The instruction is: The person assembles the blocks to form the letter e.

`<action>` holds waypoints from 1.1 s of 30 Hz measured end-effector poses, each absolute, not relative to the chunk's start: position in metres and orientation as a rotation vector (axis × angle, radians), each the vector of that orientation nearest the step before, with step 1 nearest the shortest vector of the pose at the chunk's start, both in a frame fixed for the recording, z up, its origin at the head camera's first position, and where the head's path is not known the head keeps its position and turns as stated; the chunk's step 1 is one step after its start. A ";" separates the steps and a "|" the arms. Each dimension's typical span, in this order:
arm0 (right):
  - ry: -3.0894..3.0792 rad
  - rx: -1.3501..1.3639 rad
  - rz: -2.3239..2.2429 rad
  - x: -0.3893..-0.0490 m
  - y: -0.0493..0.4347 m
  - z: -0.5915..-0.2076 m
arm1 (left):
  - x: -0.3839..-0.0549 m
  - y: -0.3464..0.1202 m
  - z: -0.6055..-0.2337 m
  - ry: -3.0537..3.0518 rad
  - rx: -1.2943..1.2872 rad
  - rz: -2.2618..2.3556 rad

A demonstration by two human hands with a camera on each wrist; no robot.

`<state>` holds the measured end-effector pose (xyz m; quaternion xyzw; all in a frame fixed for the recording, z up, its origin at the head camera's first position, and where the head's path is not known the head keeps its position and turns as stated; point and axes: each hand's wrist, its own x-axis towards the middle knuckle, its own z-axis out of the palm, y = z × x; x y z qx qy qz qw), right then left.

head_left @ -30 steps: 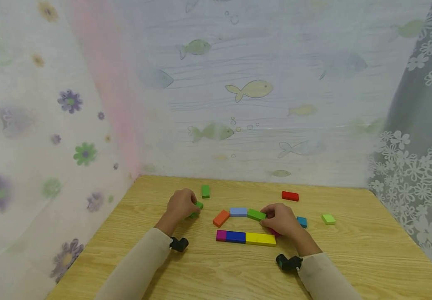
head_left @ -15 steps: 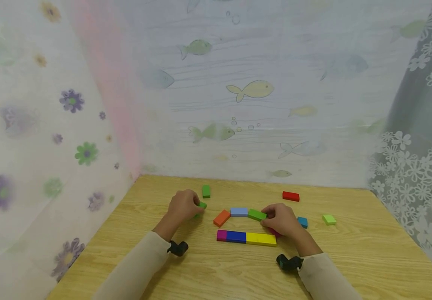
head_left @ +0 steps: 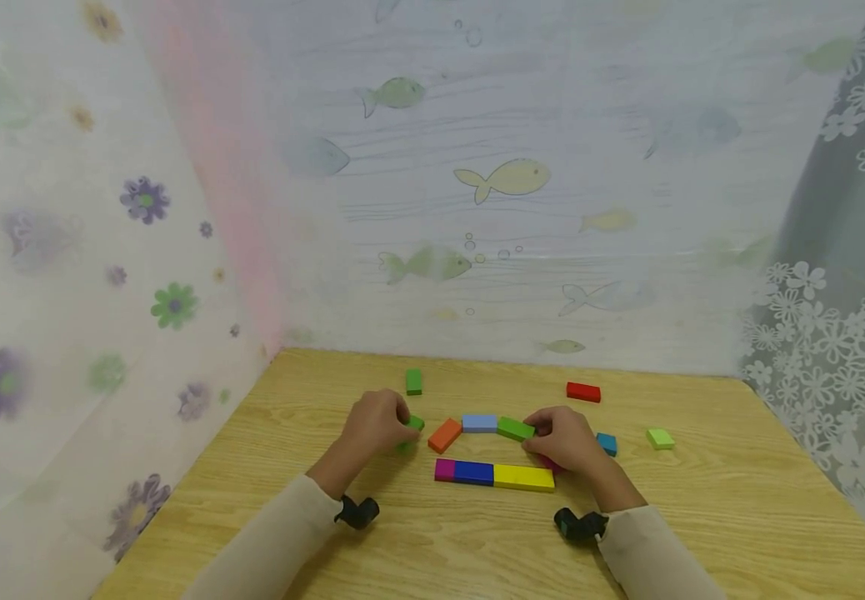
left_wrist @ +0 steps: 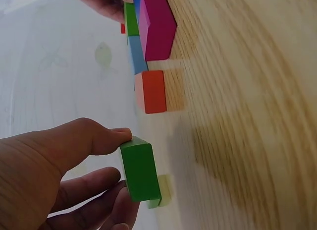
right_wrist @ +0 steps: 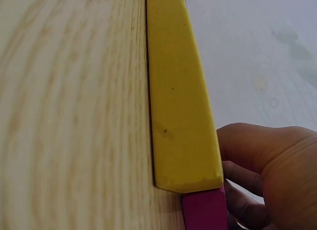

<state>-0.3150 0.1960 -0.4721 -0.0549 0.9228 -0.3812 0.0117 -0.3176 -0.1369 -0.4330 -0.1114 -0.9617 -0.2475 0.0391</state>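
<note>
My left hand (head_left: 376, 425) pinches a green block (left_wrist: 141, 170) between thumb and fingers, just left of an orange block (head_left: 445, 436). That orange block slants at the left end of an arc, followed by a light blue block (head_left: 480, 423) and a second green block (head_left: 515, 429). At this second green block's right end, my right hand (head_left: 563, 442) grips with thumb and fingers on either side. A magenta block (right_wrist: 205, 210) lies partly hidden beneath the right hand. In the right wrist view, a yellow block (right_wrist: 183, 101) covers part of the fingers.
Nearer me, a straight row joins a magenta block (head_left: 444, 470), a dark blue block (head_left: 473, 473) and the yellow block. Farther back lie another green block (head_left: 413, 382) and a red block (head_left: 583, 392). Teal (head_left: 607, 444) and lime (head_left: 660, 438) blocks sit to the right.
My left hand has shifted right and slightly toward me, bringing its green block closer to the orange one. The right hand stays in place at the arc.
</note>
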 end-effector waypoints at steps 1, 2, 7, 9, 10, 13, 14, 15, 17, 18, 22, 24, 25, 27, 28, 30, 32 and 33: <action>2.878 -0.171 -1.188 -0.315 0.196 -0.472 | -0.316 -0.136 -0.433 -2.949 -0.344 -0.766; 2.877 -0.171 -1.189 -0.315 0.196 -0.472 | -0.316 -0.135 -0.433 -2.949 -0.350 -0.768; 2.871 -0.173 -1.197 -0.315 0.196 -0.472 | -0.310 -0.131 -0.434 -2.964 -0.375 -0.774; 2.868 -0.174 -1.200 -0.315 0.196 -0.471 | -0.307 -0.130 -0.433 -2.966 -0.389 -0.776; 2.867 -0.176 -1.202 -0.314 0.196 -0.471 | -0.306 -0.129 -0.434 -2.965 -0.394 -0.780; 2.868 -0.181 -1.204 -0.314 0.196 -0.470 | -0.302 -0.129 -0.435 -2.961 -0.412 -0.787; 2.868 -0.181 -1.203 -0.314 0.196 -0.470 | -0.302 -0.129 -0.436 -2.964 -0.414 -0.789; 2.868 -0.182 -1.203 -0.314 0.196 -0.470 | -0.301 -0.129 -0.437 -2.966 -0.414 -0.796; 2.869 -0.180 -1.202 -0.314 0.196 -0.470 | -0.300 -0.128 -0.438 -2.971 -0.417 -0.805; 2.869 -0.179 -1.200 -0.314 0.196 -0.470 | -0.299 -0.128 -0.439 -2.976 -0.412 -0.813; 2.868 -0.172 -1.199 -0.314 0.196 -0.470 | -0.295 -0.127 -0.441 -2.981 -0.428 -0.832; 2.867 -0.173 -1.200 -0.314 0.196 -0.470 | -0.293 -0.127 -0.442 -2.982 -0.437 -0.832; 2.866 -0.173 -1.201 -0.314 0.196 -0.470 | -0.292 -0.127 -0.442 -2.979 -0.445 -0.829; 2.865 -0.172 -1.201 -0.314 0.196 -0.470 | -0.291 -0.126 -0.443 -2.979 -0.456 -0.819; 2.865 -0.172 -1.202 -0.314 0.196 -0.470 | -0.290 -0.126 -0.444 -2.979 -0.460 -0.812; 2.865 -0.172 -1.201 -0.314 0.196 -0.470 | -0.290 -0.125 -0.446 -2.979 -0.469 -0.804; 2.865 -0.169 -1.200 -0.314 0.196 -0.470 | -0.291 -0.124 -0.447 -2.979 -0.472 -0.798; 2.866 -0.169 -1.197 -0.314 0.196 -0.471 | -0.291 -0.124 -0.448 -2.975 -0.479 -0.790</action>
